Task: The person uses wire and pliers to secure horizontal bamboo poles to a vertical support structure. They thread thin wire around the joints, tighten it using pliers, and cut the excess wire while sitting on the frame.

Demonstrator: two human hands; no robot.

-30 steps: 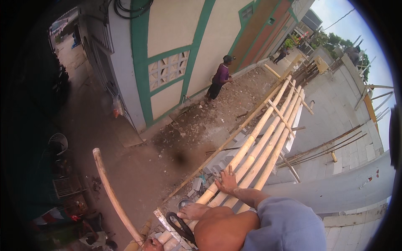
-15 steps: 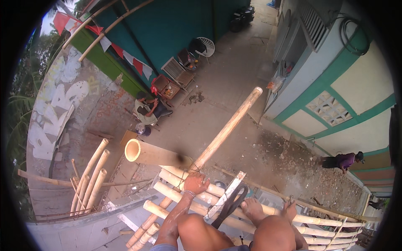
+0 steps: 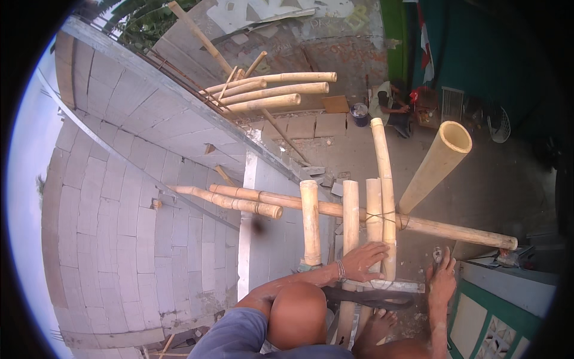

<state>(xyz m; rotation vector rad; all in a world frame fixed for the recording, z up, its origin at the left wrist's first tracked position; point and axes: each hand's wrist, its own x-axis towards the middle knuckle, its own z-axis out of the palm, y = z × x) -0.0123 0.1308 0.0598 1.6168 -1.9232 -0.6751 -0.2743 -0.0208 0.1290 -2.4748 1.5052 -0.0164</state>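
My left hand [image 3: 366, 261], with a bracelet at the wrist, lies over the near part of two side-by-side bamboo poles [image 3: 373, 203], fingers stretched across them. Under their far ends runs a long bamboo crosspiece [image 3: 466, 232], tied to them with dark wire [image 3: 397, 220]. A thick hollow bamboo tube [image 3: 433, 164] stands beside this joint. My right hand [image 3: 441, 276] is raised to the right of the poles, apart from them. Its fingers close round a small grey metal tool [image 3: 437, 253], whose kind I cannot make out.
A white-stained bar [image 3: 394, 286] and a dark strap [image 3: 371, 297] cross the poles near my bare foot [image 3: 379, 329]. Left stands a grey block wall [image 3: 137, 239]. Several bamboo ends [image 3: 281, 90] jut over its top. Far below, a person [image 3: 388, 107] sits beside a bucket [image 3: 360, 113].
My view has swung left, bringing the block wall into sight. My left hand has moved from near the wired joint back along the poles. My right hand has lifted clear of my foot.
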